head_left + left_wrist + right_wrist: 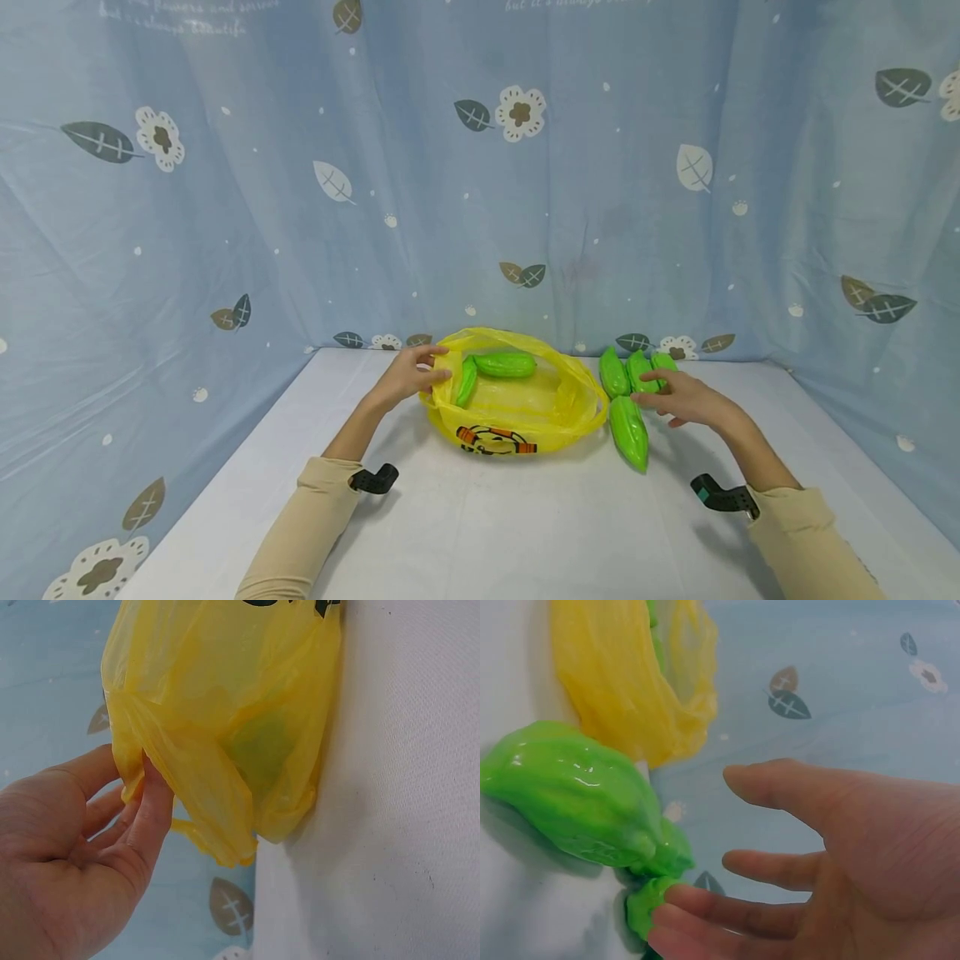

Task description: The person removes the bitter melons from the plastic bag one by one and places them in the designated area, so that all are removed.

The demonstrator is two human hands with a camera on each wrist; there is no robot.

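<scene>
My left hand (405, 379) pinches the left rim of a yellow plastic bag (558, 429), its mouth spread wide. In the left wrist view, the thumb and fingers hold the thin film between them. Inside lie a glossy green gourd (510, 365) and another green gourd (467, 382), partly covered by the rim. Right of the bag my right hand (690, 398) hovers with fingers spread and nothing held. Nearest to it are a pointed gourd (577, 795) in front and a row of gourds (613, 372) behind, partly hidden by the fingers.
A white cloth (480, 533) covers the table. Close behind the bag hangs a blue curtain (420, 208) with leaf and flower prints, which also runs along both sides. Each wrist carries a black camera mount (375, 479).
</scene>
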